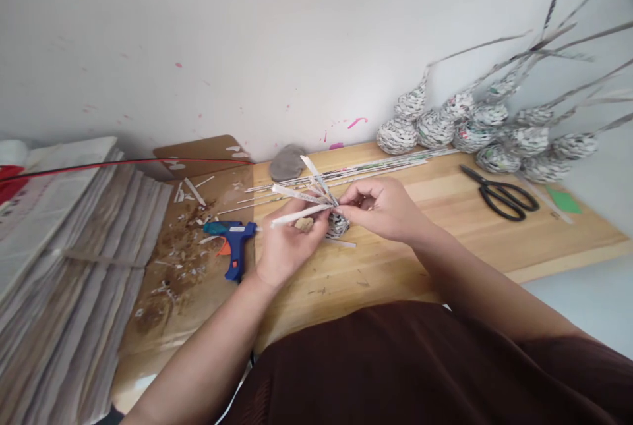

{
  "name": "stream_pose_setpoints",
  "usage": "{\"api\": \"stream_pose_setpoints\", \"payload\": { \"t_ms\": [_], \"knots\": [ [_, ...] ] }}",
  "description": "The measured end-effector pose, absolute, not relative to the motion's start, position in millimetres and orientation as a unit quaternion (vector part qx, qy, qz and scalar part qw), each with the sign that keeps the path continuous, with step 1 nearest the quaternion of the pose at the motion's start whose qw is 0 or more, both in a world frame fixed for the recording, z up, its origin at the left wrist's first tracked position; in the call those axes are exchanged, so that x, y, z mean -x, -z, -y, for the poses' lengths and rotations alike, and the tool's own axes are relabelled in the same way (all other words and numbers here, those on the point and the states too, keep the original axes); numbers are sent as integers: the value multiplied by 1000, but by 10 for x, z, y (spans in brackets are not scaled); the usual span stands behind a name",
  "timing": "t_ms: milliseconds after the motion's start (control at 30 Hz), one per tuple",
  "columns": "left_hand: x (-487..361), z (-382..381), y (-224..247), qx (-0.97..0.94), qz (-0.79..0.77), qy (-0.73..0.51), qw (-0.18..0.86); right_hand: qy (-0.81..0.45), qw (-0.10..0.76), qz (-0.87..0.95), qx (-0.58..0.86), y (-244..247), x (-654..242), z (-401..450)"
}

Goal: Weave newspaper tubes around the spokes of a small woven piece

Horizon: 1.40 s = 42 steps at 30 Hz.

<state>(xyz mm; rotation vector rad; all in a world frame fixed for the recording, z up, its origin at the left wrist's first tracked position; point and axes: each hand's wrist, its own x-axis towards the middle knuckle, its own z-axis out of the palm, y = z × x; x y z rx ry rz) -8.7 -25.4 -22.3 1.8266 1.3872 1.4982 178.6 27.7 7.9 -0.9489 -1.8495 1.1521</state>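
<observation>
Both hands meet over a small woven newspaper piece (338, 226), rounded at its lower end, with several paper strips (301, 215) fanning out from its top. My left hand (291, 244) is closed around the strips' base, its thumb against the weave. From the other side my right hand (380, 207) pinches a strip between thumb and fingers at the same spot. Part of the woven piece is hidden behind the fingers. A short loose strip (346, 244) lies on the wood just below it.
Left of my hands lies a blue glue gun (235, 240) beside paper scraps and a tied newspaper stack (99, 240). Thin paper rods (376, 168) and a grey round lump (287, 163) lie behind. Black scissors (499, 194) and several woven paper gourds (398, 135) are at right.
</observation>
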Motion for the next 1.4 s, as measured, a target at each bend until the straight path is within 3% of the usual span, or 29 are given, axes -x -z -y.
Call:
{"api": "stream_pose_setpoints", "payload": {
  "t_ms": [200,467,700,833,1400],
  "knots": [
    [79,237,217,-587,-486,-578,292,-448,385,716,372,-74,-1770,-254],
    [80,286,204,-599,-492,-568,278,-438,386,724,368,-92,-1767,-249],
    [92,342,137,-672,-520,-516,111,-447,405,705,375,-55,-1724,-261],
    [101,350,130,-670,-532,-506,106,-450,379,728,352,-85,-1770,-294],
    [76,327,113,-539,-476,-604,343,-462,386,703,379,-86,-1705,-188]
  ]
}}
